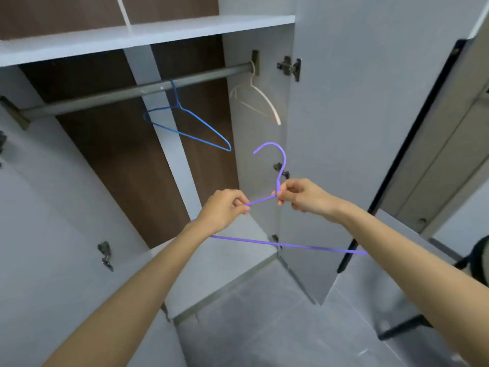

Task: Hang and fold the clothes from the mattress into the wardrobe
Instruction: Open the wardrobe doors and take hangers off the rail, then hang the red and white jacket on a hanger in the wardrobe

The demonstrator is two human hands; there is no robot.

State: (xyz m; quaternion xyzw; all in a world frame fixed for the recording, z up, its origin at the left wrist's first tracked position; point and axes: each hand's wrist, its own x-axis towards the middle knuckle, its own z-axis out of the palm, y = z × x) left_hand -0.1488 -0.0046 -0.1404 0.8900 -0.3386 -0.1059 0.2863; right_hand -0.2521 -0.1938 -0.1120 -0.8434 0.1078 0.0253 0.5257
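The wardrobe (185, 29) stands open across the frame, its rail (119, 95) slanting through the upper left. Centre frame, a bare purple hanger (291, 245) is held up with no garment on it and no clothes in sight. Its long bar runs left to right beneath both wrists, and its hook points upward, curling open to the left. The left hand (225, 207) has its grip pinched on the shoulder wire, while the right hand (304, 196) pinches the neck and is nearer the hook. A blue hanger (175, 98) and a white hanger (264, 98) hang on the rail, which lies up and left of the hook.
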